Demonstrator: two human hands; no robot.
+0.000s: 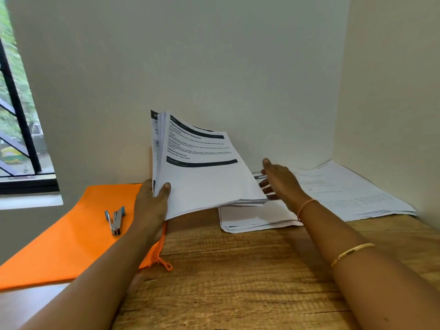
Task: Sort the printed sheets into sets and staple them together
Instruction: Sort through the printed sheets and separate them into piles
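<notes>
Our left hand point(152, 203) grips a stack of printed sheets point(204, 167) by its near left corner, thumb on top, lifting it tilted above the desk point(238, 270). Our right hand point(278, 179) has its fingers spread straight beside the stack's right edge, over a flat pile point(257, 217). More sheets point(357, 194) fill the far right corner. The stapler point(115, 219) lies on an orange folder point(71, 234) at the left edge.

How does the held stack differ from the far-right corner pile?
The held stack is raised and tilted in the left hand; the corner pile lies flat on the desk. The held stack's top page shows bold black bars; the corner pile's print looks faint. Both are white printed sheets.
</notes>
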